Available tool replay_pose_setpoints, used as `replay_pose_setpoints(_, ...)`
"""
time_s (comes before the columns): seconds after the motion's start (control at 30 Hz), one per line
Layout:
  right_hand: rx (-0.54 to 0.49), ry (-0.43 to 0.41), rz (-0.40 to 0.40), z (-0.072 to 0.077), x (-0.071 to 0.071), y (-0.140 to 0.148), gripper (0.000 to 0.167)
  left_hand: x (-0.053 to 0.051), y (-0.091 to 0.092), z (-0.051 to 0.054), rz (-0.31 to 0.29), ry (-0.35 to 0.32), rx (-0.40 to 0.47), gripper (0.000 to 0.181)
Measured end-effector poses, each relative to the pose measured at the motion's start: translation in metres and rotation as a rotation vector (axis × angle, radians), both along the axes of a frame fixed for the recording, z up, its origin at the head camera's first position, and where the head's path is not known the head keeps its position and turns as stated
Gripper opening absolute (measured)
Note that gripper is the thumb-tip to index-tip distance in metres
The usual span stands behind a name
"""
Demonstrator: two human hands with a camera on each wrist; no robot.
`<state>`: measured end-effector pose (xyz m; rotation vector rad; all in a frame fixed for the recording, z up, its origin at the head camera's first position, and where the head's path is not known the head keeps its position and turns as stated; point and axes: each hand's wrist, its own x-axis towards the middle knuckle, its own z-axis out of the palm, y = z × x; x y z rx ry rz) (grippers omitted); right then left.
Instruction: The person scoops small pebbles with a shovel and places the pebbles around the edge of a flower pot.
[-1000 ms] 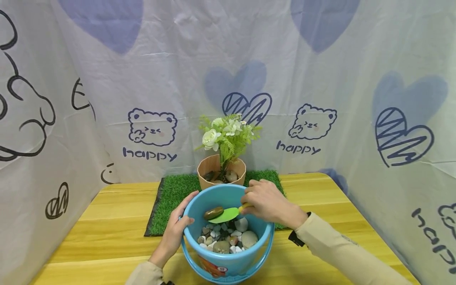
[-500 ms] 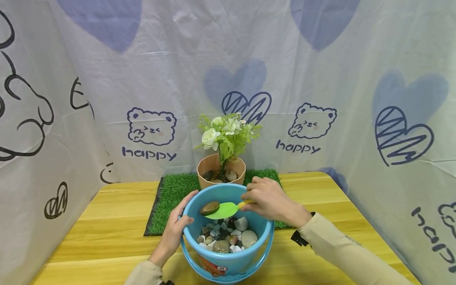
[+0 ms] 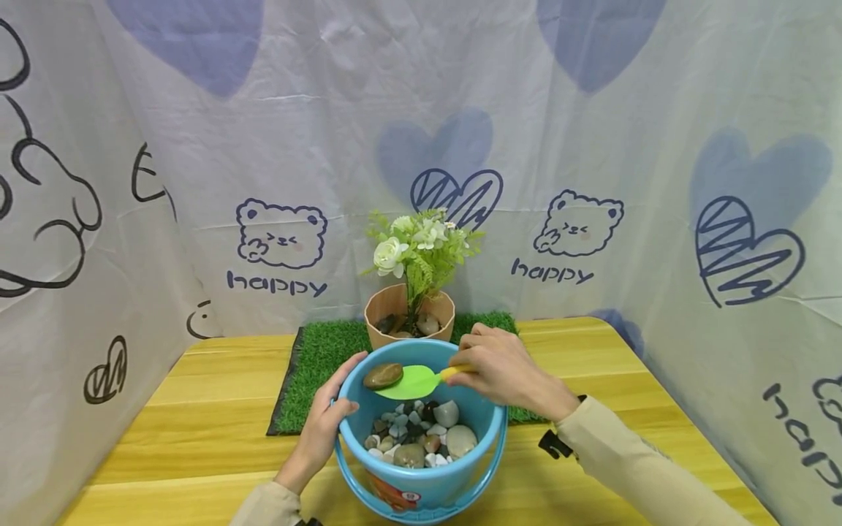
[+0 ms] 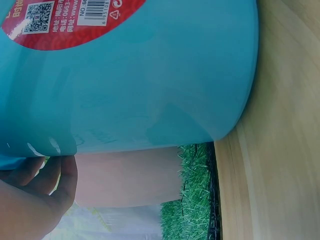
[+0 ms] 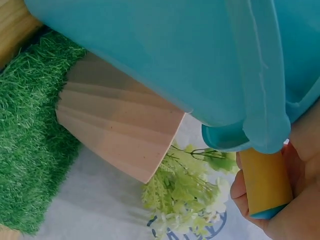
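In the head view my right hand (image 3: 495,369) grips the yellow handle (image 5: 267,182) of a small toy shovel with a green blade (image 3: 414,381). A smooth brown stone (image 3: 384,375) lies on the blade's far left end, inside the top of a blue bucket (image 3: 421,475). Pebbles (image 3: 409,438) of several sizes and colours cover the bucket's bottom. My left hand (image 3: 322,424) holds the bucket's left rim, thumb over the edge and fingers along the outer wall. Those fingers (image 4: 65,182) press against the wall in the left wrist view.
Just behind the bucket stands a peach flowerpot (image 3: 376,310) with white flowers (image 3: 389,256) and stones inside. It rests on an artificial grass mat (image 3: 316,358) on the wooden table (image 3: 197,424). The bucket's handle (image 3: 490,475) hangs down in front. Printed cloth surrounds the table.
My right hand has raised the shovel slightly inside the bucket, and the brown stone has moved up and left with the blade. My left hand stays on the rim.
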<state>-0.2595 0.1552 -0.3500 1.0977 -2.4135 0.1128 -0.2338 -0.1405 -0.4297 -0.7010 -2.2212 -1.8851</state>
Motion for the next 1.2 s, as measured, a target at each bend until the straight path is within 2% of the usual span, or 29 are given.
replay_pose_setpoints(0.33, -0.037, -0.010, -0.008, -0.0036, 0.0024, 0.0004, 0.023, 0.0016, 0.0006, 0.0002, 0.003, 0.000, 0.003, 0.070)
replay_pose_setpoints(0.53, -0.038, 0.019, -0.010, -0.0058, 0.0036, -0.0015, 0.022, 0.0013, 0.0005, -0.0003, -0.003, 0.017, 0.005, 0.070)
replay_pose_setpoints(0.73, -0.028, 0.030, -0.023, -0.0077, 0.0048, -0.0022, 0.024, 0.0010, 0.0014, 0.0000, 0.018, 0.001, 0.006, 0.070)
replay_pose_setpoints(1.1, -0.035, -0.008, -0.024, -0.0081, 0.0047, -0.0034, 0.023, 0.0024, -0.0002, 0.0001, 0.032, -0.004, -0.009, 0.071)
replay_pose_setpoints(1.2, -0.040, -0.012, -0.035, -0.0079, 0.0054, -0.0026, 0.024, 0.0017, 0.0003, -0.0004, 0.017, 0.014, -0.010, 0.070)
